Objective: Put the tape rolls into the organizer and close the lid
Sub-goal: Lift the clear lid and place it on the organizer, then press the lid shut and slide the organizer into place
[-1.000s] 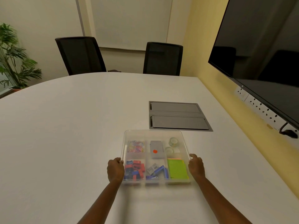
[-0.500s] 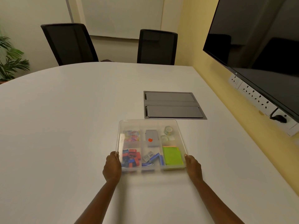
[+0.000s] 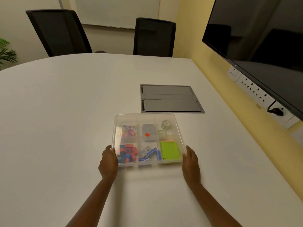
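On a white table (image 3: 65, 112), the left hand (image 3: 108, 161), fingers curled, grips a clear organizer (image 3: 148, 115) holding 2 tape rolls (image 3: 165, 124); the right hand (image 3: 191, 163), fingers nearly straight, touches its right edge.

The clear plastic organizer (image 3: 148, 116) is colourless and slightly frosted. In its far-right compartment the two translucent tape rolls (image 3: 166, 124) are pale green and white. The flat grey box (image 3: 148, 130) in the far-middle compartment bears one round red dot (image 3: 147, 134). Far left, the thin wire paper clips (image 3: 128, 130) mix pink, blue, yellow and purple. Near left, the small binder clips (image 3: 127, 153) are red and blue. The little staple boxes (image 3: 150, 153) are blue and silver-grey. The square sticky notes (image 3: 169, 150) are lime green with an orange-pink far edge. The plain white bench (image 3: 65, 112) has a matte grey inset hatch (image 3: 170, 99).
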Demonstrator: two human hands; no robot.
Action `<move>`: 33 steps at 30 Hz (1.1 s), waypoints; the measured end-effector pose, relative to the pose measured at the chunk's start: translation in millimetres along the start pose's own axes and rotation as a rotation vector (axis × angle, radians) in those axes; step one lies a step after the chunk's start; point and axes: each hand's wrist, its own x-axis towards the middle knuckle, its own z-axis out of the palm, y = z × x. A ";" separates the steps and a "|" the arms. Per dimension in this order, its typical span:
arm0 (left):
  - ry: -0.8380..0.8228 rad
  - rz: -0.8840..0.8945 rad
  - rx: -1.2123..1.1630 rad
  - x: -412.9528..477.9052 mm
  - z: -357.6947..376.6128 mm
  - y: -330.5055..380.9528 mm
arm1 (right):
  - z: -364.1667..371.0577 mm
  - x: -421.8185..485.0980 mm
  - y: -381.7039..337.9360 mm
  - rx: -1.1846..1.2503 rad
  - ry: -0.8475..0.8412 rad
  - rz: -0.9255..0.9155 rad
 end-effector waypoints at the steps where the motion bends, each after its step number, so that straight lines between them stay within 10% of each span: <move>1: 0.007 0.006 0.000 -0.6 -0.4 -0.2 | -0.1 -7.6 1.5 -0.030 -0.040 -0.044; 33: -0.108 0.360 0.336 8.2 19.6 -16.0 | 32.4 -40.4 -70.7 -0.432 -0.399 -0.530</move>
